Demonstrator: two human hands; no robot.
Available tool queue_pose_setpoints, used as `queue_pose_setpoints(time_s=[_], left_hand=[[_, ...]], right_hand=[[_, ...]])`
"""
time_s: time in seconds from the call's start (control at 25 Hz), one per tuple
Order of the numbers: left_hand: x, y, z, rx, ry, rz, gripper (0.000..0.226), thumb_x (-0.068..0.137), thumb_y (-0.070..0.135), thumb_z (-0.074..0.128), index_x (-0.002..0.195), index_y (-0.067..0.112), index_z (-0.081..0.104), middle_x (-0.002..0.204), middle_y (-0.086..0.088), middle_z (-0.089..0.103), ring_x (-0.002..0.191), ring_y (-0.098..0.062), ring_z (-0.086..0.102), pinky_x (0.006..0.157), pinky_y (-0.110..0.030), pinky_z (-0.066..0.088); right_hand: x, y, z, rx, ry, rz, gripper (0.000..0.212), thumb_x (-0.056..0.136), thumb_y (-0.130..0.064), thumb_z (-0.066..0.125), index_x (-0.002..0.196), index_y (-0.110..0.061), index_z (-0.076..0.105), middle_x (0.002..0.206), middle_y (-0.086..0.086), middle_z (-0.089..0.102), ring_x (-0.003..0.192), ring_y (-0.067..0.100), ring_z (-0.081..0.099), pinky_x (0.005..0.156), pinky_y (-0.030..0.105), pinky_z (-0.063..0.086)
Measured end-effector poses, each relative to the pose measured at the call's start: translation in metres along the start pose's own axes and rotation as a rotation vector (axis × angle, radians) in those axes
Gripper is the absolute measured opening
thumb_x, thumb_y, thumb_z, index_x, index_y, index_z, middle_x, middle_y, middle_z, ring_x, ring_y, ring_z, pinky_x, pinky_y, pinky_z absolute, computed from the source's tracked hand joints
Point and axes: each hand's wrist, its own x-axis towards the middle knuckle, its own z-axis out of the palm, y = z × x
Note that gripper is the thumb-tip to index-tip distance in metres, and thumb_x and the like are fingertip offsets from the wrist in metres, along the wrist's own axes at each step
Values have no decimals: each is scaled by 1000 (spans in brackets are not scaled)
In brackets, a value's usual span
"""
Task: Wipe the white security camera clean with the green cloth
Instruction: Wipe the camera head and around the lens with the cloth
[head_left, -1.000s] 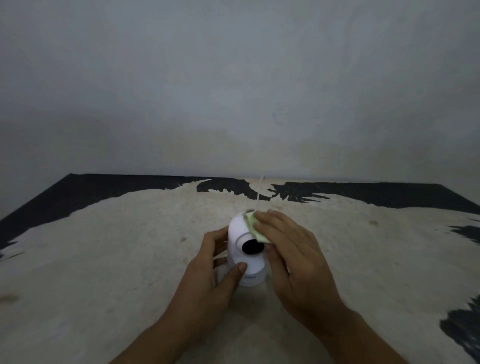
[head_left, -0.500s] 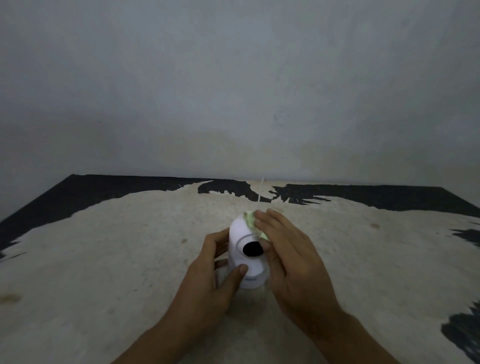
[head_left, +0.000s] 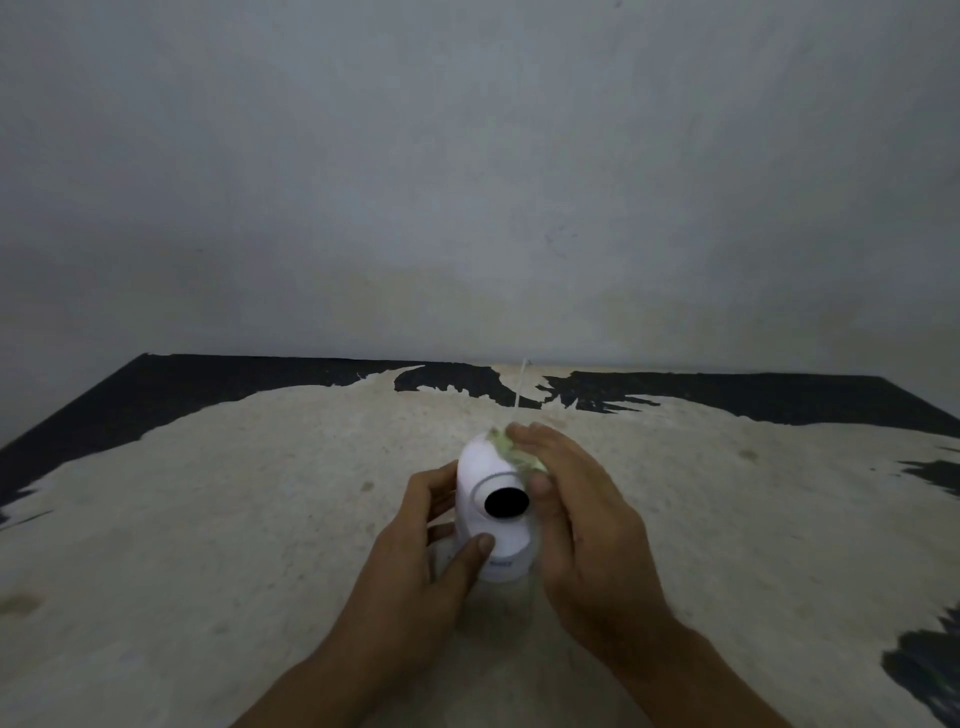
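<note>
On the worn table (head_left: 208, 519) near its middle stands the white security camera (head_left: 493, 512); left hand (head_left: 415, 566) grips its base, right hand (head_left: 576, 514) presses the green cloth (head_left: 511, 452) against its upper right side. Push too hard and it could tip leftward!

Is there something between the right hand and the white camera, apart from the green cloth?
Nothing visible. The right hand presses the green cloth directly against the upper right side of the white security camera. The left hand grips the camera's left side and base, away from the cloth.
</note>
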Motion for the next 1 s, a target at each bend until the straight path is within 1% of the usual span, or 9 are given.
queue_pose_setpoints(time_s=[0.08, 0.16, 0.24, 0.36, 0.48, 0.56, 0.72, 0.88, 1.0], left_hand=[[-1, -1, 0, -21, 9, 13, 58, 72, 47, 60, 125, 40, 36, 123, 29, 50, 112, 14, 47, 88, -9, 46], [-1, -1, 0, -34, 13, 25, 59, 71, 48, 60, 124, 41, 36, 124, 30, 49, 112, 15, 46, 88, -7, 45], [-1, -1, 0, -32, 9, 18, 58, 71, 49, 59, 123, 43, 35, 123, 32, 48, 111, 17, 46, 86, -7, 45], [1, -1, 1, -23, -3, -2, 54, 71, 50, 59, 118, 50, 32, 117, 37, 45, 104, 26, 43, 77, 0, 42], [0, -1, 1, -30, 3, 11, 56, 71, 48, 60, 122, 44, 35, 119, 35, 46, 104, 24, 44, 78, 1, 42], [0, -2, 1, -53, 3, 19, 59, 72, 47, 60, 125, 39, 37, 124, 28, 50, 111, 14, 48, 88, -10, 46], [1, -4, 1, -34, -1, 17, 61, 71, 49, 60, 126, 38, 36, 127, 25, 50, 112, 9, 49, 91, -14, 46], [1, -4, 1, -52, -4, -4, 61, 71, 48, 61, 126, 38, 36, 127, 24, 51, 113, 9, 50, 93, -19, 46], [1, -5, 1, -40, -6, -1, 59, 73, 47, 61, 126, 39, 36, 126, 27, 50, 112, 11, 49, 92, -19, 46]], right_hand=[[0, 4, -4, 166, 31, 253, 35, 100, -35, 34, 108, -20, 64, 95, -9, 71, 89, -4, 61, 76, 13, 49], [0, 6, -4, 224, 33, 401, 29, 99, -34, 38, 89, -22, 62, 70, -2, 62, 59, -1, 52, 52, 14, 40], [0, 2, -4, 282, 20, 398, 26, 100, -29, 39, 100, -23, 65, 77, -10, 67, 69, -5, 57, 59, 14, 46], [1, -5, -4, 294, -14, 278, 34, 100, -25, 36, 126, -18, 58, 122, -12, 64, 116, -2, 56, 96, 14, 45], [3, -1, -5, 343, 5, 350, 26, 101, -26, 37, 106, -28, 63, 92, -19, 68, 87, -8, 61, 74, 11, 49], [4, 3, -6, 316, 20, 416, 25, 98, -28, 38, 87, -32, 60, 76, -8, 64, 63, -2, 54, 56, 15, 43], [7, -2, -7, 484, -20, 372, 30, 101, -24, 36, 115, -21, 63, 106, -18, 69, 101, -3, 62, 82, 9, 49], [8, 2, -1, 522, 1, 488, 29, 96, -35, 37, 91, -28, 64, 82, -13, 68, 76, 2, 61, 66, 17, 49], [10, 5, -1, 530, -7, 469, 29, 95, -34, 37, 96, -27, 66, 89, -11, 70, 83, 8, 64, 72, 19, 52]])
